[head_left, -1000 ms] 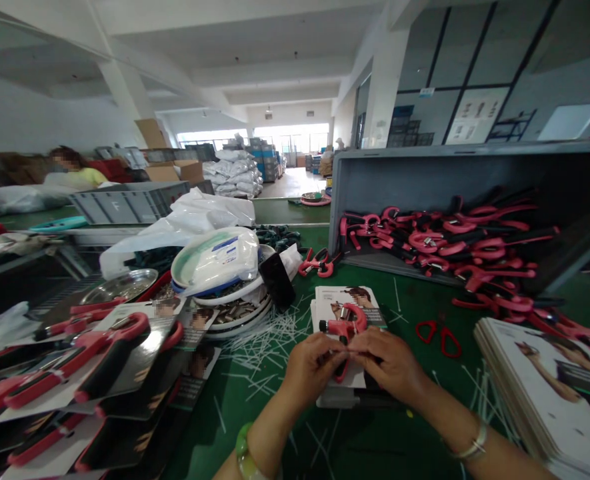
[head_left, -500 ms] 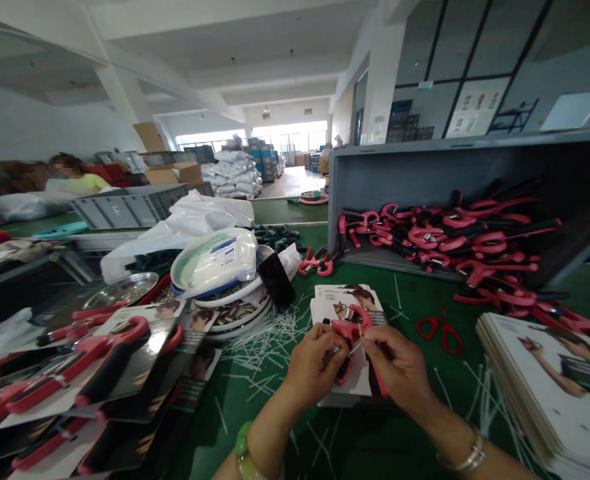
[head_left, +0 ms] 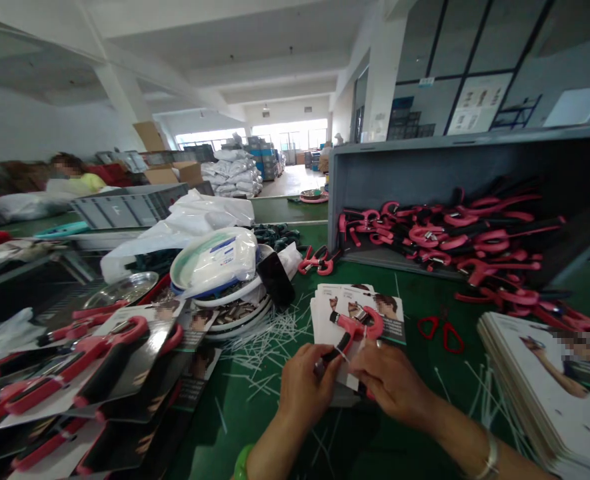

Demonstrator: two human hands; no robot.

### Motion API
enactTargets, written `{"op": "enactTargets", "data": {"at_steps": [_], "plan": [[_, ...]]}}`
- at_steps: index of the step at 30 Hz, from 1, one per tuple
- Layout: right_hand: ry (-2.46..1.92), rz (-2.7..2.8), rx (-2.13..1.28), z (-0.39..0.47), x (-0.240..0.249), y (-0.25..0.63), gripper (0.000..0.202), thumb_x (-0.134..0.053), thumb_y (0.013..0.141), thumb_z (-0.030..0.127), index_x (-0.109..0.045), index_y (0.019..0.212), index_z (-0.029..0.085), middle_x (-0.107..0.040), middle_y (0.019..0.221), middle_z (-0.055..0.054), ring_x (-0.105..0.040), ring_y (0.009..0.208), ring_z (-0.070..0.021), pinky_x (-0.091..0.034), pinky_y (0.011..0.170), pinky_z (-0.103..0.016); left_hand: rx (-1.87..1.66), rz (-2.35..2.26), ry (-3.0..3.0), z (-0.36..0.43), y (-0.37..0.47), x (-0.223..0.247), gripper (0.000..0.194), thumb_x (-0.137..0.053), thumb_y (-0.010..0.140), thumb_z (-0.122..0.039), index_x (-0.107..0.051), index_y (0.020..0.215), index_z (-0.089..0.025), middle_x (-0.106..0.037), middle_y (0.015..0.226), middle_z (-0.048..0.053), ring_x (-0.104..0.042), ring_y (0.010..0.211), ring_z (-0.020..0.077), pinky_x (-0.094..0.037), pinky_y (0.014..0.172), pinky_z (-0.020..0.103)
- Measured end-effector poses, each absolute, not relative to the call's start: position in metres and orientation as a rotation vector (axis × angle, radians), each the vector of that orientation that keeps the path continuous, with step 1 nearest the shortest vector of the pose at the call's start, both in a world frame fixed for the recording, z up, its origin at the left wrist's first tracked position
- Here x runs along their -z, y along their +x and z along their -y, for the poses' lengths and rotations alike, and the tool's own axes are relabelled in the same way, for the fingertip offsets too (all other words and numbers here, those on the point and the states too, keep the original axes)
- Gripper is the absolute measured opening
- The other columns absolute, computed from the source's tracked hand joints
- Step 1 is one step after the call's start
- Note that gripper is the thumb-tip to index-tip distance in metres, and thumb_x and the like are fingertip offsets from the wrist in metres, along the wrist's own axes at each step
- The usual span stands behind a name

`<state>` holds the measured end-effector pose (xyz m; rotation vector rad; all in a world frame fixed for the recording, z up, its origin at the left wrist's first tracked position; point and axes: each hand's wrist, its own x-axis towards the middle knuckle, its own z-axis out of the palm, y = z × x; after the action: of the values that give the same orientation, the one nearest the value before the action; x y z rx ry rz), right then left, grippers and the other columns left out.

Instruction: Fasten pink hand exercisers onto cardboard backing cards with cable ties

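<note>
The pink-and-black plier-type tool (head_left: 361,327) lies at a slant on a printed card (head_left: 393,319) in front of the person, and both now sit farther right than half a second ago; the card is turned askew, its dark-banded right end jutting past the white card stack (head_left: 319,317) beneath, where earlier it lay nearly in line with it. The left hand (head_left: 302,383) has slipped a little lower and nearer the person, its thumb and fingers grasping the end of one black handle, with a white plastic tie (head_left: 343,355) showing right beside the fingertips. In the earlier view the right fingers pinched a white strand near the tool's middle; now the right hand (head_left: 397,380) is lower, its fingers curled in over the tool's other handle, and whether they grip the tie or the handle I cannot tell. The green bangle (head_left: 243,463) on the left wrist has sunk toward the bottom edge. The surroundings match the earlier view: the red-handled scissors (head_left: 442,333) lie to the right, the black phone (head_left: 276,280) leans against the stacked trays (head_left: 235,313), loose white ties (head_left: 269,340) litter the green tabletop (head_left: 255,427), and the gray crate (head_left: 357,177) holds a heap of similar pink tools (head_left: 427,237).
</note>
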<state>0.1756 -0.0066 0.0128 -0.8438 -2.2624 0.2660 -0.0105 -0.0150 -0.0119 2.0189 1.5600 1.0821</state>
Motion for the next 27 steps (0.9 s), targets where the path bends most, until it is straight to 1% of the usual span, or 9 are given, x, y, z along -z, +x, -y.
{"op": "enactTargets", "data": {"at_steps": [4, 7, 10, 13, 16, 18, 20, 23, 27], "plan": [[-0.801, 2.351, -0.190, 0.007, -0.009, 0.183, 0.023, -0.039, 0.091, 0.022, -0.059, 0.080, 0.019, -0.064, 0.071, -0.004, -0.054, 0.066, -0.0161, -0.038, 0.062, -0.028, -1.099, -1.551, 1.951, 0.011, -0.010, 0.011, 0.025, -0.056, 0.084, -0.039, -0.068, 0.097, -0.022, -0.068, 0.088, 0.004, -0.062, 0.077, 0.0159, -0.046, 0.064, 0.024], [-0.877, 2.277, -0.200, 0.008, -0.006, 0.183, 0.021, -0.041, 0.091, 0.023, -0.058, 0.080, 0.019, -0.063, 0.070, -0.004, -0.054, 0.067, -0.0160, -0.038, 0.062, -0.027, -0.983, -1.579, 1.882, 0.003, -0.008, 0.003, 0.028, -0.060, 0.079, -0.046, -0.070, 0.096, -0.025, -0.068, 0.089, 0.002, -0.061, 0.075, 0.0157, -0.043, 0.064, 0.025], [-0.963, 2.156, -0.397, 0.011, -0.003, 0.180, 0.022, -0.043, 0.092, 0.028, -0.054, 0.075, 0.020, -0.059, 0.066, -0.001, -0.054, 0.063, -0.0139, -0.040, 0.061, -0.025, -0.874, -1.615, 1.831, -0.004, -0.006, -0.003, 0.030, -0.060, 0.077, -0.050, -0.072, 0.086, -0.024, -0.067, 0.083, 0.001, -0.059, 0.072, 0.0162, -0.041, 0.062, 0.025], [-1.122, 1.938, -0.533, 0.008, -0.003, 0.187, 0.025, -0.041, 0.093, 0.035, -0.053, 0.076, 0.021, -0.058, 0.067, 0.000, -0.056, 0.062, -0.0128, -0.043, 0.059, -0.023, -0.809, -1.592, 1.765, -0.008, -0.006, -0.004, 0.031, -0.061, 0.074, -0.051, -0.071, 0.085, -0.024, -0.067, 0.082, 0.001, -0.059, 0.075, 0.0174, -0.039, 0.061, 0.025], [-1.502, 1.841, -0.247, -0.007, -0.012, 0.220, 0.024, -0.041, 0.091, 0.038, -0.057, 0.087, 0.020, -0.064, 0.077, -0.004, -0.062, 0.072, -0.0177, -0.047, 0.066, -0.027, -0.807, -1.579, 1.716, -0.009, -0.009, 0.000, 0.032, -0.063, 0.072, -0.051, -0.071, 0.087, -0.024, -0.066, 0.086, 0.001, -0.058, 0.076, 0.0170, -0.039, 0.062, 0.025], [-1.947, 1.859, -0.045, -0.025, -0.020, 0.252, 0.027, -0.044, 0.088, 0.035, -0.058, 0.103, 0.017, -0.067, 0.085, -0.010, -0.065, 0.080, -0.0244, -0.047, 0.071, -0.034, -0.823, -1.557, 1.701, -0.010, -0.009, 0.004, 0.032, -0.064, 0.071, -0.051, -0.071, 0.085, -0.023, -0.065, 0.084, 0.001, -0.057, 0.073, 0.0160, -0.039, 0.062, 0.024], [-2.386, 1.929, -0.079, -0.043, -0.023, 0.283, 0.036, -0.046, 0.086, 0.034, -0.057, 0.111, 0.011, -0.068, 0.093, -0.019, -0.065, 0.089, -0.0319, -0.047, 0.073, -0.041, -0.840, -1.531, 1.671, -0.011, -0.008, 0.007, 0.032, -0.065, 0.070, -0.050, -0.070, 0.082, -0.021, -0.065, 0.081, 0.001, -0.056, 0.069, 0.0147, -0.039, 0.061, 0.024], [-2.598, 1.933, -0.305, -0.066, -0.014, 0.309, 0.036, -0.053, 0.082, 0.039, -0.065, 0.099, 0.010, -0.067, 0.102, -0.023, -0.064, 0.098, -0.0344, -0.047, 0.077, -0.041, -0.870, -1.538, 1.643, -0.010, -0.005, 0.009, 0.031, -0.064, 0.070, -0.049, -0.069, 0.083, -0.020, -0.065, 0.079, 0.000, -0.057, 0.068, 0.0142, -0.039, 0.060, 0.023], [-2.583, 1.833, -0.448, -0.080, 0.005, 0.312, 0.023, -0.059, 0.075, 0.033, -0.069, 0.079, 0.012, -0.069, 0.094, -0.021, -0.066, 0.093, -0.0334, -0.048, 0.072, -0.038, -0.857, -1.626, 1.697, -0.002, -0.003, 0.004, 0.027, -0.062, 0.073, -0.046, -0.069, 0.085, -0.022, -0.064, 0.081, 0.000, -0.059, 0.073, 0.0157, -0.041, 0.063, 0.024]]}}
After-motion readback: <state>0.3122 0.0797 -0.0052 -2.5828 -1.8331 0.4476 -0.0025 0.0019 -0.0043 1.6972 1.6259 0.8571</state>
